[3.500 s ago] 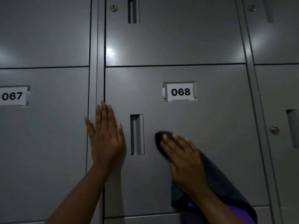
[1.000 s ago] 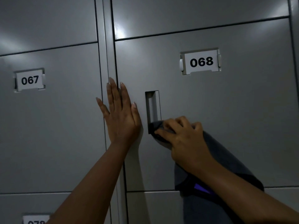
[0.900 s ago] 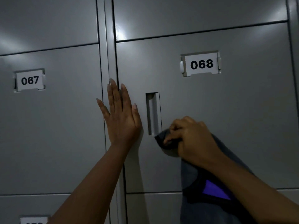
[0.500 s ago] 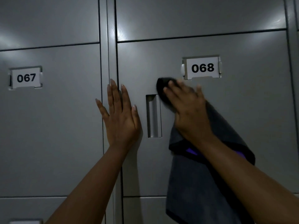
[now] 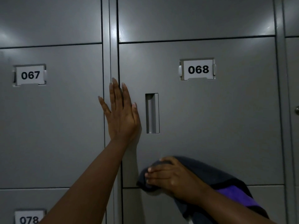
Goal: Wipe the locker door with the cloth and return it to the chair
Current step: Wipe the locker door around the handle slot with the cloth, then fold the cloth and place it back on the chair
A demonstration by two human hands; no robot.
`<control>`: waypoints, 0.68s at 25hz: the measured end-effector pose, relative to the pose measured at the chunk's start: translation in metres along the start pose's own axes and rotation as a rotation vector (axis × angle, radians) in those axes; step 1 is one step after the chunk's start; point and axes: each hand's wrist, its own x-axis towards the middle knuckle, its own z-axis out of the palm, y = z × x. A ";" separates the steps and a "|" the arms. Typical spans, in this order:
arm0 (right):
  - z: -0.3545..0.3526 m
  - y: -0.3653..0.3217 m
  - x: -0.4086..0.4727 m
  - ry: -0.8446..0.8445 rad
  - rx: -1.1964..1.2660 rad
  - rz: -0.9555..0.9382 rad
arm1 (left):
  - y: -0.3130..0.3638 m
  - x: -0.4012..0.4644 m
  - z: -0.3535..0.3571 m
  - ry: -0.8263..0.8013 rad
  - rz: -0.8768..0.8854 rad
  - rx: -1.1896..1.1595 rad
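head view: the wipe has dropped to the bottom edge of locker door [image 5: 210,118] 068.
right hand [image 5: 169,177], its grip clenched on the dark cloth [image 5: 207,168], now sits at 6 o'clock, down from beside the number tag [image 5: 197,69]; left hand [image 5: 120,113], released and flat, stays braced at 9 o'clock. wiping looks nearly done; no chair in sight.

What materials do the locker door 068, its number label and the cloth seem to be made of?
Door 068: likely sheet metal with grey, semi-gloss paint; it shows soft light reflections and crisp pressed edges. Label: apparently white paper or card, matte, with black printed digits, in a holder. Cloth: soft dark fabric, perhaps microfibre, that drapes and folds, with a purple side.
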 end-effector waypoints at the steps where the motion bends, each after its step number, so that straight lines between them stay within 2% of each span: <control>1: -0.004 -0.005 -0.001 -0.036 0.093 0.032 | 0.000 0.000 0.000 -0.004 0.000 -0.007; 3: -0.017 -0.011 -0.003 0.073 0.244 0.163 | -0.001 0.000 -0.001 -0.015 0.005 -0.051; 6: -0.047 -0.015 -0.011 0.380 0.637 0.386 | -0.002 0.001 -0.008 -0.038 0.010 -0.197; 8: -0.071 -0.007 -0.014 0.562 0.832 0.576 | 0.008 -0.002 -0.021 -0.069 0.031 -0.364; 9: -0.083 -0.005 -0.012 0.598 0.897 0.638 | 0.018 -0.007 -0.030 -0.115 0.043 -0.498; 11: -0.108 -0.002 -0.010 0.606 0.983 0.673 | 0.040 -0.024 -0.056 -0.296 -0.014 -0.873; 13: -0.130 -0.004 -0.007 0.619 1.004 0.671 | 0.054 -0.044 -0.082 -0.559 -0.155 -1.175; 16: -0.156 -0.004 -0.004 0.671 0.994 0.669 | 0.055 -0.072 -0.105 -1.011 -0.234 -1.212; 17: -0.163 -0.003 -0.003 0.664 0.970 0.669 | 0.055 -0.080 -0.108 -1.098 -0.248 -1.227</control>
